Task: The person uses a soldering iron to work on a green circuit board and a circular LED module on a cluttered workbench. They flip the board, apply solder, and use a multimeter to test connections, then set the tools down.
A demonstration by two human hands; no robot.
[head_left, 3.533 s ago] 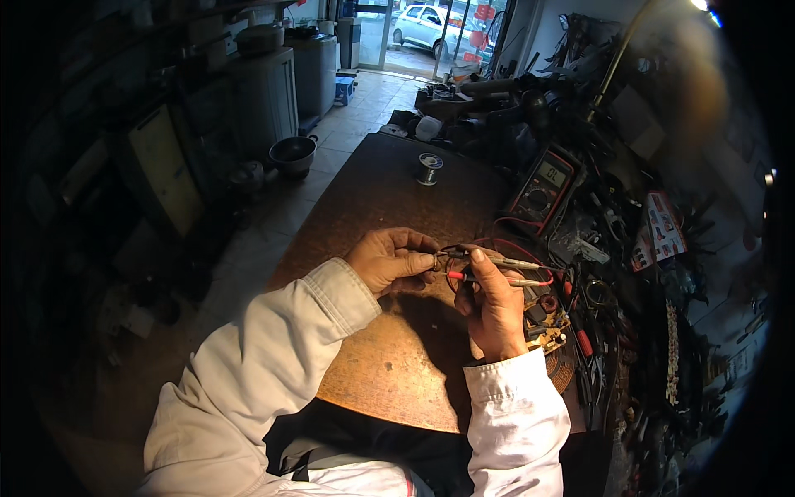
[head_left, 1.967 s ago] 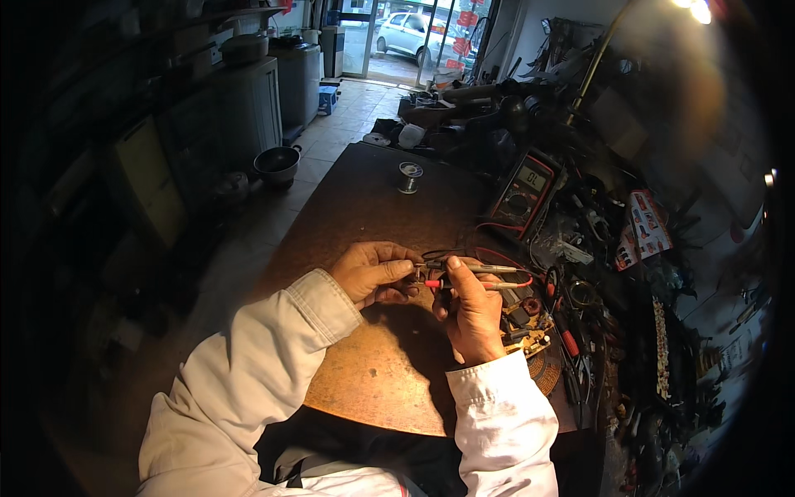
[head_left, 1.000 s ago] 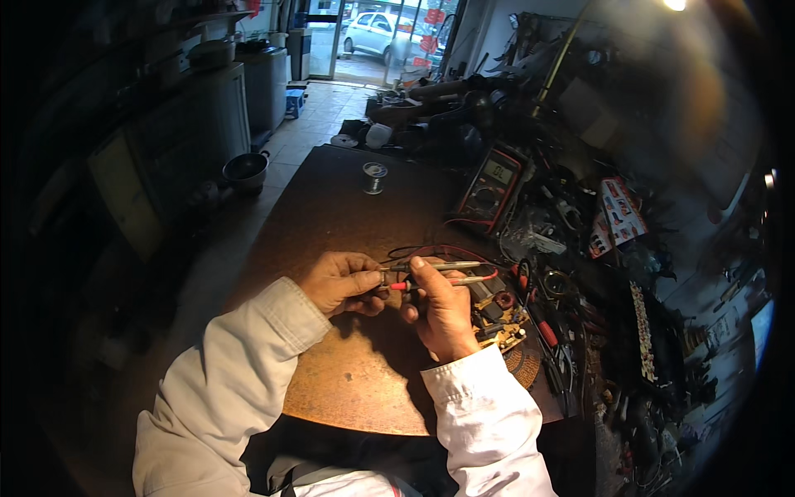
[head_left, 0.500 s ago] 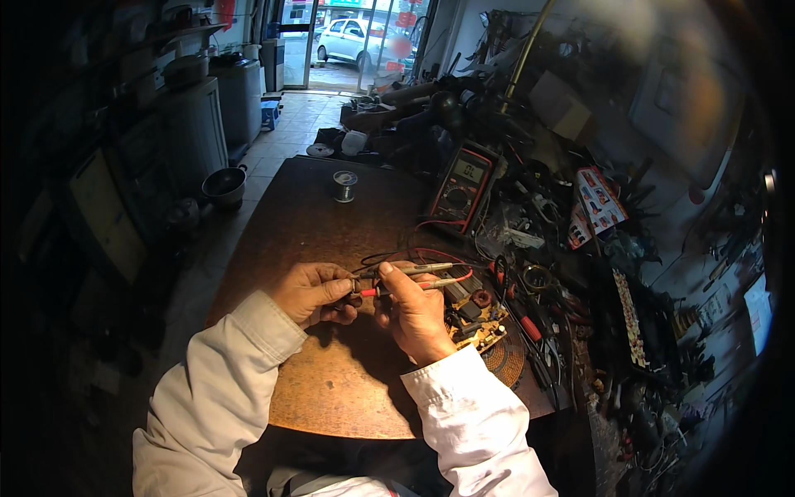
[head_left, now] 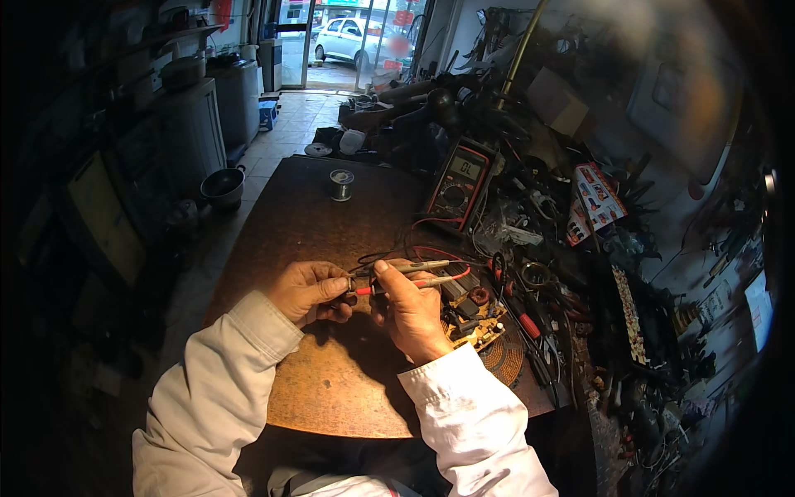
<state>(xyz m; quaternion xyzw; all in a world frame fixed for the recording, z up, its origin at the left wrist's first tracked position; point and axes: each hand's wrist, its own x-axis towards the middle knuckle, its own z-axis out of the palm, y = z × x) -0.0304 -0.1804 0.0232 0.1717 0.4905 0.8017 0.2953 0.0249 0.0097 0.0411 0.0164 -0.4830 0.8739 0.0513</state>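
My right hand [head_left: 411, 316] is closed on a pair of multimeter probes [head_left: 424, 266], held side by side like chopsticks. Their tips, one with a red collar [head_left: 363, 291], point left toward my left hand [head_left: 311, 291]. That hand pinches a small dark part [head_left: 351, 287], too small to make out, against the probe tips. Leads run from the probes to a red-and-black multimeter [head_left: 458, 187] propped up at the table's far right, its display lit. Just right of my right hand lies a circuit board [head_left: 478, 330] with several components, partly hidden by the hand.
A solder spool [head_left: 340, 185] stands at the back of the wooden table [head_left: 310, 398]. Pliers and other tools, including one with a red handle [head_left: 530, 325], crowd the right side beside heaped cables and parts. A dark pot [head_left: 224, 189] sits on the floor at left.
Both hands have barely moved, keeping the same grip on the probes and the small part. The view has shifted slightly.
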